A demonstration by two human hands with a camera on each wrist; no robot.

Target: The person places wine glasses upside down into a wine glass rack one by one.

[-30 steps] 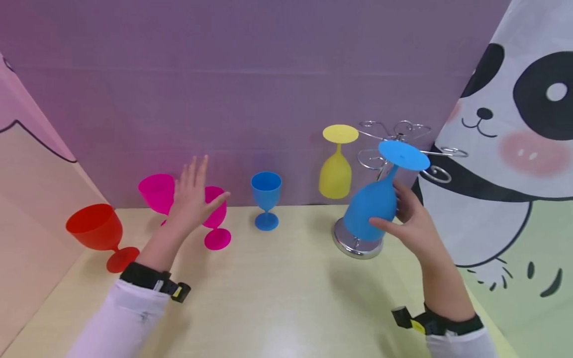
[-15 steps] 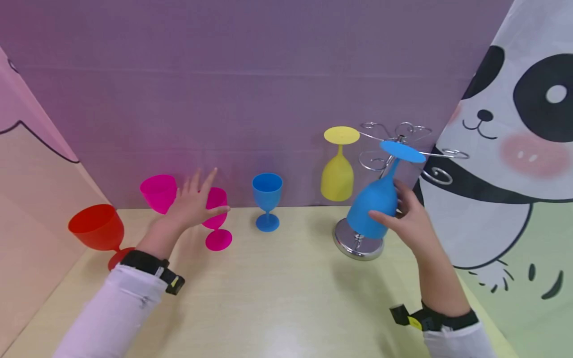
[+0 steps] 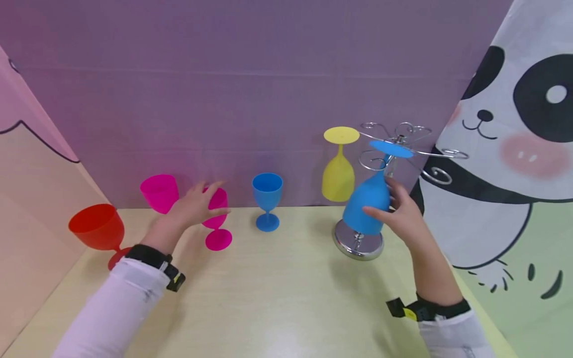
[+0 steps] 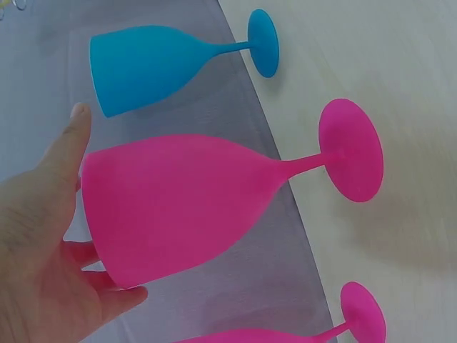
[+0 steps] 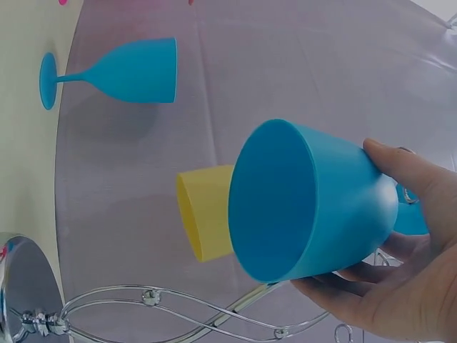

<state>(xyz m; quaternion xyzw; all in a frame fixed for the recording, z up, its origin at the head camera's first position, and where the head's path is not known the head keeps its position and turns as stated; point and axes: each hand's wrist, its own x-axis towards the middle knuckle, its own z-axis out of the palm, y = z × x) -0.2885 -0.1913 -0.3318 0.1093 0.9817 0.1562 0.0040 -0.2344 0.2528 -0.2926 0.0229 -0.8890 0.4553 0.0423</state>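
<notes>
Well, blue goblet point(image 3: 366, 206) in right hand point(image 3: 406, 221); inverted.

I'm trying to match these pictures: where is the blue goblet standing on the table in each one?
Head: the standing blue goblet is near the centre.
Left wrist: the standing blue goblet is at the top, left of centre, above the nearest pink goblet.
Right wrist: the standing blue goblet is upper left.
Shared landmark: the pale tabletop.

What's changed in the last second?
The right hand shifted left with its blue goblet, at the rack. The left hand came down round a pink goblet, grip unclear. Nothing released. Yellow goblet, red goblet and standing blue goblet stayed put.
</notes>
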